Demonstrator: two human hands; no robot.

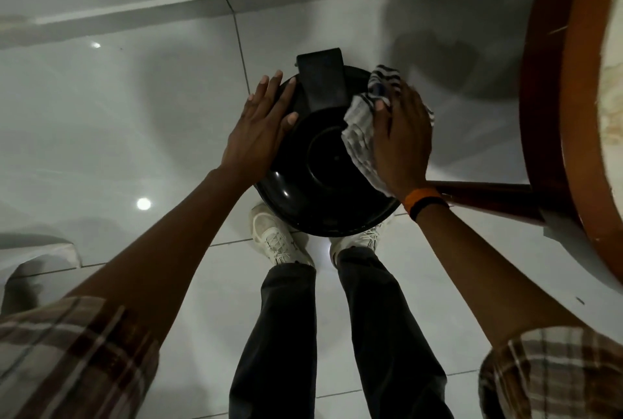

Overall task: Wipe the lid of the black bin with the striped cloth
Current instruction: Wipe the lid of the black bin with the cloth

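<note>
The black bin's round glossy lid (313, 179) lies below me on the tiled floor, with a black hinge block (322, 83) at its far edge. My right hand (401, 142) presses the striped black-and-white cloth (362, 128) flat on the lid's right side; part of the cloth bunches past my fingertips. My left hand (261, 125) rests flat on the lid's left rim, fingers spread, holding nothing.
A round wooden table (569, 115) with a pale top stands close on the right, one leg (485, 194) reaching toward the bin. My two white shoes (279, 240) stand just behind the bin. A wall skirting runs along the far side of the floor.
</note>
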